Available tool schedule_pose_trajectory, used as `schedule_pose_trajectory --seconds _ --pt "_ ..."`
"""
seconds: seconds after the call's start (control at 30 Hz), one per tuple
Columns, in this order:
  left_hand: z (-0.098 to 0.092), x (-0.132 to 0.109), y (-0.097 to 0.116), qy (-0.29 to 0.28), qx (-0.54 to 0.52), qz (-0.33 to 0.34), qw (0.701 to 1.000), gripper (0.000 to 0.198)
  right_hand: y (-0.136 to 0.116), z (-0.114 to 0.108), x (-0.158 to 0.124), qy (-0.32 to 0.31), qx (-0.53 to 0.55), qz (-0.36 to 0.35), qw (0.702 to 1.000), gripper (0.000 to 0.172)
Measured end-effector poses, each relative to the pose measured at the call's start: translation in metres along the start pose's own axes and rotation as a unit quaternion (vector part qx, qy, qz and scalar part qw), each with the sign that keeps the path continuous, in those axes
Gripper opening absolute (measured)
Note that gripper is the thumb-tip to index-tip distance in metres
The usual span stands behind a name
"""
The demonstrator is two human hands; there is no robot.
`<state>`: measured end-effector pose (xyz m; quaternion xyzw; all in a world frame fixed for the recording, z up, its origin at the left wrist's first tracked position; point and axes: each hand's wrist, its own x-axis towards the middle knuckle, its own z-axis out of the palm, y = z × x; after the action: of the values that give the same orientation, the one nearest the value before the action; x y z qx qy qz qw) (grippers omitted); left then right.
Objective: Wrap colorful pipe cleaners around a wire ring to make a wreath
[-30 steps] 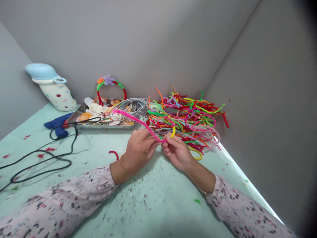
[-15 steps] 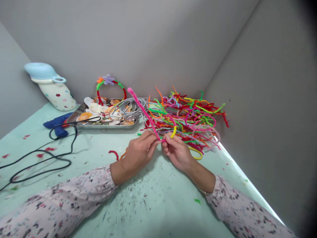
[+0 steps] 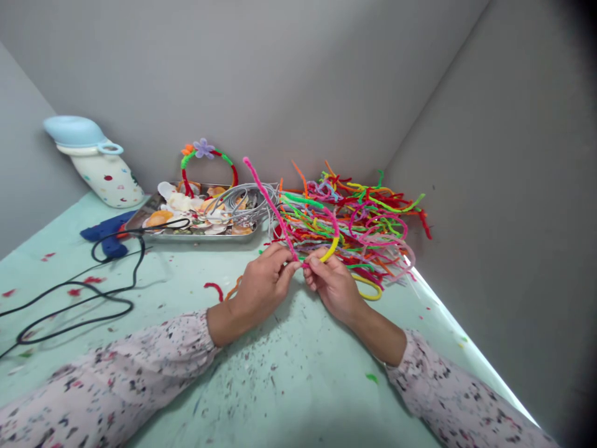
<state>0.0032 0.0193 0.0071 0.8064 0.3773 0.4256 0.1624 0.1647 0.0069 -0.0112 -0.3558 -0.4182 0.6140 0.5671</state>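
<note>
Pink pipe cleaner: pinched at its lower end between thumb and fingertips of the left hand, free end now standing steeply up and back toward the wall. One second ago lying low and flat over the metal tray, half a second ago already raised; seems a turning of the stem around the pinch point. Right hand close beside the left, fingertips pressed together on the same spot and on a short curved yellow and pink piece; this curve now a little more lifted than before. Exact joint between the two pieces hidden by the fingers, perhaps being twisted together. Behind the hands, a heap of colored pipe cleaners. On the tray, seashells and a bundle of grey wire. Further left, a blue glue gun with black cord.
</note>
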Motion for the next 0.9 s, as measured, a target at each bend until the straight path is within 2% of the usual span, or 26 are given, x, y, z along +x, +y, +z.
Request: schedule_pose_trajectory --seconds 0.4,0.73,0.9 --pt "-0.0005 0.0007 0.0 -0.003 -0.01 0.001 1.0 0.013 0.0033 -0.0002 -0.0017 0.013 -0.048 -0.035 0.998 0.018" --pt "-0.0032 0.0008 0.003 -0.01 0.002 -0.018 1.0 0.012 -0.0009 0.0057 -0.0067 0.004 -0.134 -0.1 0.986 0.017" --pt "-0.0019 0.0024 0.0037 -0.012 0.004 -0.029 1.0 0.014 -0.0008 0.0051 -0.0071 0.01 -0.133 -0.098 0.986 0.016"
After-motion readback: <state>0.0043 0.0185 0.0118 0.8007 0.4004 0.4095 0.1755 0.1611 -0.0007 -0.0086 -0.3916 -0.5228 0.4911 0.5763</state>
